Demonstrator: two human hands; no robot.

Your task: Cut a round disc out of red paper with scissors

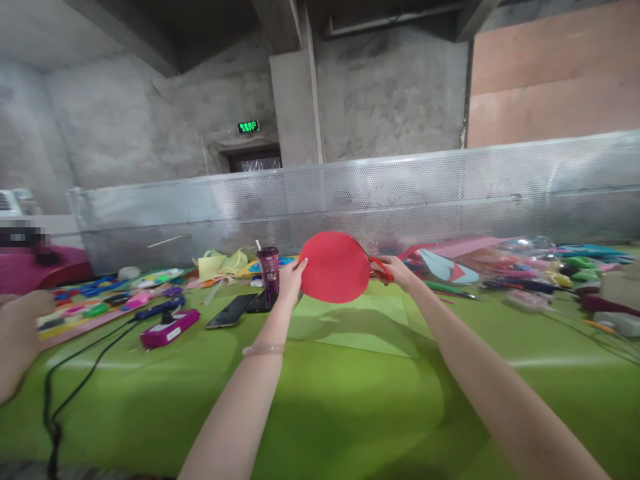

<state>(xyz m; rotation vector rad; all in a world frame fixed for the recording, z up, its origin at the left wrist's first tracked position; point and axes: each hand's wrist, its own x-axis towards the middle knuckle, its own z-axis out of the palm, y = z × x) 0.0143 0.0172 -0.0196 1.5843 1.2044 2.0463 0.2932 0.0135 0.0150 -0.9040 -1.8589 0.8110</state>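
A round sheet of red paper point(335, 268) is held up above the table. My left hand point(291, 279) pinches its left edge, the thumb on the near face. In my right hand point(395, 270) is a pair of scissors with red handles point(381, 269), the fingers closed around them. The scissors sit at the paper's right edge; their blades are mostly hidden, so I cannot tell how far apart they are. Below the red paper, a light green sheet point(350, 327) lies flat on the green table covering point(350, 413).
A purple cup with a straw point(269, 270) and a phone point(233, 311) stand left of my left hand. Farther left are a magenta power strip point(170, 329), black cords point(75, 373) and another person's arm point(20, 340). Craft supplies lie right, before a perforated metal panel point(350, 193).
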